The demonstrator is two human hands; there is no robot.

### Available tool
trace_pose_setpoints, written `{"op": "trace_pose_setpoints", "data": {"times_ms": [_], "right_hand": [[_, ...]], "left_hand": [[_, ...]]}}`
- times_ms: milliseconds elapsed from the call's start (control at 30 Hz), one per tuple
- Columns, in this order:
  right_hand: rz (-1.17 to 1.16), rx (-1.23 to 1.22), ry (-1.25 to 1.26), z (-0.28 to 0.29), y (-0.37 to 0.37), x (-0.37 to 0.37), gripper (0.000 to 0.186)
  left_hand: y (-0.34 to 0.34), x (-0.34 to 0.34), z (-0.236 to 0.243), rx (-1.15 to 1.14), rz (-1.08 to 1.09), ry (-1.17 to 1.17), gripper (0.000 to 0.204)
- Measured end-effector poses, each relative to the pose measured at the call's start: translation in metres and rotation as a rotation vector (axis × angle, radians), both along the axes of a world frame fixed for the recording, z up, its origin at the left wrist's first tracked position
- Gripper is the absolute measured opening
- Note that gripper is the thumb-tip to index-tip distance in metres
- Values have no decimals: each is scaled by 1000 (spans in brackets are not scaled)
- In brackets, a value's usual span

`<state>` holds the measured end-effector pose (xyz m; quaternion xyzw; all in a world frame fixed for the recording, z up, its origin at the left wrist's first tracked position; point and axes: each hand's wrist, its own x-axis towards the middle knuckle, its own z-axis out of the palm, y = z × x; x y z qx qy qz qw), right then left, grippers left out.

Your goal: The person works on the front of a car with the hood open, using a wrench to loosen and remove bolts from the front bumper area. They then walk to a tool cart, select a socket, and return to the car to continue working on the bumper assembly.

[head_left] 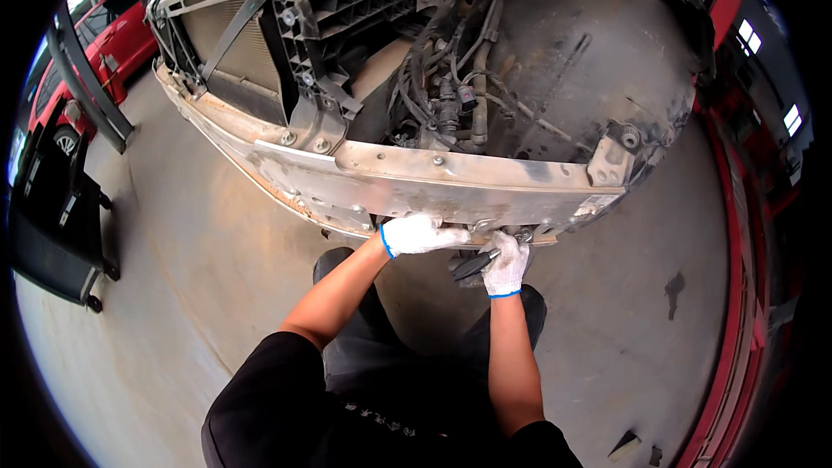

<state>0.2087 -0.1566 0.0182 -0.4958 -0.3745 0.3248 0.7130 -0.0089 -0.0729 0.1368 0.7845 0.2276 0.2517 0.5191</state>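
Both of my hands wear white gloves with blue cuffs and are at the lower edge of a car's bare metal bumper beam (485,195). My left hand (418,234) lies against that edge, a finger stretched out to the right; I see nothing held in it, though its underside is hidden. Closed around a ratchet wrench (473,266) is my right hand (507,265), just right of the left one. The wrench's black handle sticks out to the left, and its metal head shows near the fingertips, close under the beam. What the head touches is hidden.
Above the beam, a wiring bundle (446,95) hangs in the opened car front, beside a radiator (238,52). A black wheeled cart (56,234) stands at left, near a lift post and a red car (113,39). Red rails (737,295) run along the right.
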Motion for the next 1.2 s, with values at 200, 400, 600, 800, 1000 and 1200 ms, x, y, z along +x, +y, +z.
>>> {"op": "trace_pose_setpoints", "data": {"times_ms": [200,400,600,800,1000,1200], "right_hand": [[2,6,433,44,-3,-20,15],[-15,23,416,54,-3,-23,11],[40,-106,418,63,-9,-23,12],[11,-91,318,55,-6,-21,6],[6,1,312,51,0,-25,7],[44,-28,102,42,-7,-14,13]], "left_hand": [[14,3,-10,-283,-122,-103,48],[-8,4,23,-226,41,96,49],[-12,4,18,-96,89,95,46],[-30,18,-10,-280,91,-248,24],[-64,48,-32,-515,354,-495,26],[-36,21,-3,-443,139,-373,19]]}}
